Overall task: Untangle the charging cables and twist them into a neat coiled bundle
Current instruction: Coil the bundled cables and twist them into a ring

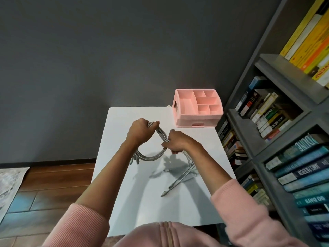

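Observation:
A bunch of grey-white charging cables (153, 156) is held above the white table (122, 175), bent into a loop. My left hand (142, 130) grips the top of the bunch, fingers curled round it. My right hand (176, 142) grips the same bunch a little lower and to the right, where the strands cross. The loop hangs below and between both hands. Loose cable ends (179, 177) trail down from my right hand onto the table, their plugs lying on the surface. Other plug ends (134, 160) hang beside my left forearm.
A pink desk organiser (183, 120) with several open compartments stands at the table's far right corner. A grey bookshelf (277, 122) full of books runs along the right side. A dark wall is behind; wooden floor and a rug edge (10, 184) lie to the left.

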`<state>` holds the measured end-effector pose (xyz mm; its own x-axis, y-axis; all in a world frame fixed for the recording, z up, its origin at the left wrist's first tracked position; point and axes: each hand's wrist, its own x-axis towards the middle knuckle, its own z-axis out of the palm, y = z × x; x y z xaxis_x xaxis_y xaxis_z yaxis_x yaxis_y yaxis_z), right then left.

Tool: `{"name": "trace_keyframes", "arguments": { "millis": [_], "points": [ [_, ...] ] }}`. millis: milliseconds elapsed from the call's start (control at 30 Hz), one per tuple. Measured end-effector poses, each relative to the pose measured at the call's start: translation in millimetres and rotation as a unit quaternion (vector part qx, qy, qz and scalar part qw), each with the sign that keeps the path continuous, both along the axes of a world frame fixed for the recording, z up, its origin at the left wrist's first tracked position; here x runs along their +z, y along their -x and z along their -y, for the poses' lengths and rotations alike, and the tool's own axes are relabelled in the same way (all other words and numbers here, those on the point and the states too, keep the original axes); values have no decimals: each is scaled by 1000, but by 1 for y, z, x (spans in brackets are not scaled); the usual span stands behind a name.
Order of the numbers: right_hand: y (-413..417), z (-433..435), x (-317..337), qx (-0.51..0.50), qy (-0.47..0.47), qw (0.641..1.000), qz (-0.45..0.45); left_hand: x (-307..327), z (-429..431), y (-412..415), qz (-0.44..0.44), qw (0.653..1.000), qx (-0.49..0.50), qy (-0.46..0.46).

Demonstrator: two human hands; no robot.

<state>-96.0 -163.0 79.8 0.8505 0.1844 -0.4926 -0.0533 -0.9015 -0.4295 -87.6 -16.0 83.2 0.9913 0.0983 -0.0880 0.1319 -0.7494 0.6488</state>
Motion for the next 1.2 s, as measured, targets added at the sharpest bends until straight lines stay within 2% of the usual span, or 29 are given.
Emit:
{"name": "trace_keyframes", "arguments": {
  "millis": [67,133,200,267,400,500,567,667,767,800,867,1033,1133,1200],
  "points": [
    [2,0,4,-14,51,992,114,-4,-1,3,8,999,26,-45],
    [4,-4,6,-17,43,980,192,-7,1,6,25,996,40,-82],
    [4,-7,5,-10,27,976,214,-8,4,7,45,994,38,-95],
    [0,-1,4,-10,-16,980,199,-8,1,7,54,994,34,-85],
    [-13,26,9,-3,-215,971,105,-7,-17,3,64,997,-28,22],
    [-15,37,8,1,-270,960,77,-4,-23,0,49,991,-87,86],
    [-15,39,3,1,-301,951,68,-2,-23,1,8,983,-106,148],
    [-13,41,-1,-8,-345,937,60,5,-25,3,-119,942,-115,291],
    [-11,42,-1,-8,-352,933,71,9,-30,3,-225,888,-144,375],
    [-12,41,-1,-4,-348,935,73,9,-31,3,-239,883,-142,377],
    [-12,38,-1,3,-334,939,78,10,-29,3,-232,903,-131,338],
    [-10,30,1,15,-290,953,89,8,-22,-3,-111,952,-171,230],
    [-10,27,2,23,-283,956,80,6,-22,-4,-36,964,-204,167],
    [-9,29,6,10,-310,949,59,4,-22,-1,1,959,-236,159]
  ]
}}
